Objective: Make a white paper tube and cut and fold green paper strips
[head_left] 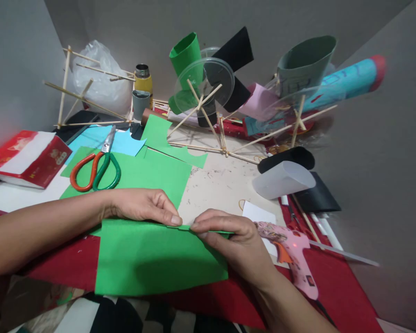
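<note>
A sheet of green paper (159, 261) is held up at the table's near edge, its top edge folded or doubled over. My left hand (147, 207) pinches that edge near its middle, thumb on the near side. Close beside it, my right hand (234, 238) is closed on the same edge toward its right end, fingers and thumb pressing the paper. Beyond my left hand, scissors (100, 164) with one orange and one green handle lie on another green sheet (159, 178). Just past my right hand rests a pink glue gun (296, 254) with a glue stick in its back.
A stick frame with paper cups and clear discs (208, 92) stands at the back; another stick frame (90, 99) is at the left. A red box (27, 157) lies left, a yellow bottle (143, 83) behind. Paper tubes (284, 180) and a blue roll (346, 83) are right.
</note>
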The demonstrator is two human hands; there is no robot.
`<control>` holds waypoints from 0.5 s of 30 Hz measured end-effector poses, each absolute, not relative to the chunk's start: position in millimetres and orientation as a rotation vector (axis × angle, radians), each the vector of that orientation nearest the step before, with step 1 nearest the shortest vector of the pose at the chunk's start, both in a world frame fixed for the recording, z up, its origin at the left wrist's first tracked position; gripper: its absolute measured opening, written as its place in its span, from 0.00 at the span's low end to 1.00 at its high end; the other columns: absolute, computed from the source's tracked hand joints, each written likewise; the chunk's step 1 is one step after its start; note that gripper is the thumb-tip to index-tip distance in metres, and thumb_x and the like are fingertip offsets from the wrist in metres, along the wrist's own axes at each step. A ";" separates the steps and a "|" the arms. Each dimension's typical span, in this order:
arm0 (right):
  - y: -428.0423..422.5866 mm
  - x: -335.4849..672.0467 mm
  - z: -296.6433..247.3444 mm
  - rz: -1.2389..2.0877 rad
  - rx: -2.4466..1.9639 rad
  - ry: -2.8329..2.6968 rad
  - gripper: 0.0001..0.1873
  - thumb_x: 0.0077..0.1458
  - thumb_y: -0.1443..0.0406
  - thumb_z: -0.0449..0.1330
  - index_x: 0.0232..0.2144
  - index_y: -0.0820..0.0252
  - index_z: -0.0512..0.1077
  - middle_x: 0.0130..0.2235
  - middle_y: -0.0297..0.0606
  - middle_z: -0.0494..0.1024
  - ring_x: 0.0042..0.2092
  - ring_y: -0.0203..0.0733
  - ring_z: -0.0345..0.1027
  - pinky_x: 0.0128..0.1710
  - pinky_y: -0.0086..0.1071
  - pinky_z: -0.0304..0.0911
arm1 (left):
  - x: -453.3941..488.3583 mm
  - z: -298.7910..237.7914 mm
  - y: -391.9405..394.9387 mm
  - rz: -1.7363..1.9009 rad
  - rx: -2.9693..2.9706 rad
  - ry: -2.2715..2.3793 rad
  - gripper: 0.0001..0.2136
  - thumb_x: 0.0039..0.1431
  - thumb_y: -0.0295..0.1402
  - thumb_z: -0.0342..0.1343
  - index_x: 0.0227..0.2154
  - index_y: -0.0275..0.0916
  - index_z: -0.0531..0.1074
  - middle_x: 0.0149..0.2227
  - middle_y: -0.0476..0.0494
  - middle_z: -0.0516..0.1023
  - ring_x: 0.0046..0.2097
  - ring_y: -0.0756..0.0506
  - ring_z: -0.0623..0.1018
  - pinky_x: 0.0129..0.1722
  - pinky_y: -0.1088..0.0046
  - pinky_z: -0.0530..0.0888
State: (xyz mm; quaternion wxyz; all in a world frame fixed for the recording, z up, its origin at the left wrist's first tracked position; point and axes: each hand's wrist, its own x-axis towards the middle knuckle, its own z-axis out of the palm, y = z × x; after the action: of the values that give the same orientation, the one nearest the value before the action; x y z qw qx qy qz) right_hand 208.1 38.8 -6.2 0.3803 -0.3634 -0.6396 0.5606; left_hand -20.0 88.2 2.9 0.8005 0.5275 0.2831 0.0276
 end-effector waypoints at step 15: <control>40.2 212.1 -6.6 1.555 -0.966 -1.659 0.09 0.53 0.66 0.65 0.38 0.51 0.81 0.36 0.37 0.82 0.38 0.40 0.74 0.39 0.33 0.68 | -13.9 3.4 81.7 0.091 1.226 0.589 0.19 0.54 0.46 0.60 0.19 0.35 0.69 0.17 0.56 0.59 0.22 0.55 0.55 0.21 0.78 0.55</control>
State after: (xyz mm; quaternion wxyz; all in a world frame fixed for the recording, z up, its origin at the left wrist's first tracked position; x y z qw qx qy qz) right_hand 212.1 40.2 -6.6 0.3294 -0.3693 -0.6340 0.5942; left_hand -13.9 81.7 3.4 0.7766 0.5666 0.2723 0.0420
